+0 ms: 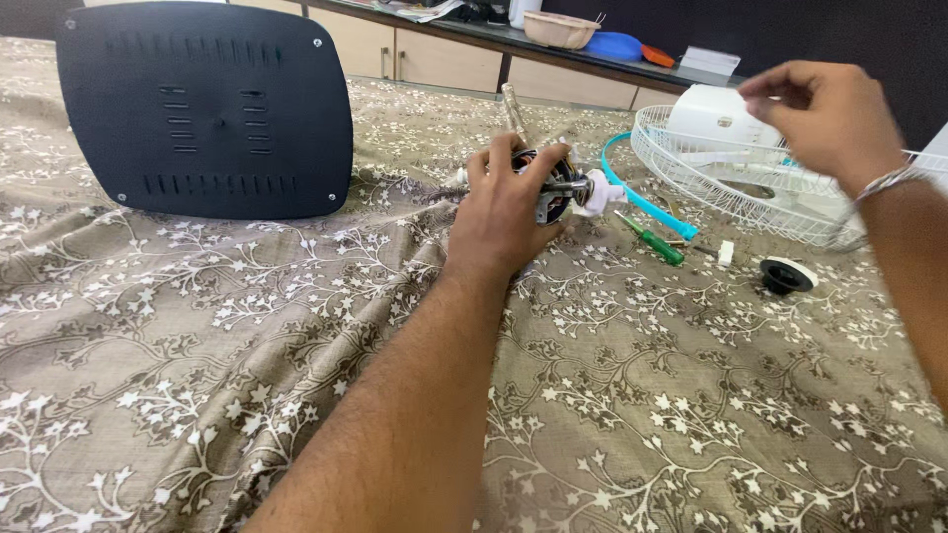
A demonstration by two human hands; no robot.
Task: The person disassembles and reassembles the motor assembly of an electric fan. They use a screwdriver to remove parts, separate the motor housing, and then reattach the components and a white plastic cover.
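Item: small fan motor (pixel 555 188), metal, with a shaft sticking out and a white plastic fitting at one end. I see it in my left hand (pixel 504 212), fingers closed round its body and lifting it just above the cloth, near the middle of the view. Held this way, I judge, the shaft end stays exposed toward the right.

Item: right hand (pixel 825 114), raised well apart from the motor, over the white wire fan guard (pixel 691 173). Its fingertips are pinched together; whether a small part sits between them I cannot tell.

Item: green-handled screwdriver (pixel 654 242), lying on the cloth just right of the motor, within easy reach. Beside it, a small white piece (pixel 726 253) and a round black-and-white cap (pixel 787 275).

Item: turquoise strip (pixel 642 197), curved, lying between the motor and the guard.

Item: dark vented back cover (pixel 205 109), propped at far left, set out of the way.

Surface: brown cloth with a white floral vine print (pixel 296 326), creased, covering the whole support.

Room: a dark worktop (pixel 553 54) along the back, above pale cabinet doors, carrying a beige bowl (pixel 559 30) and a blue dish (pixel 612 45).
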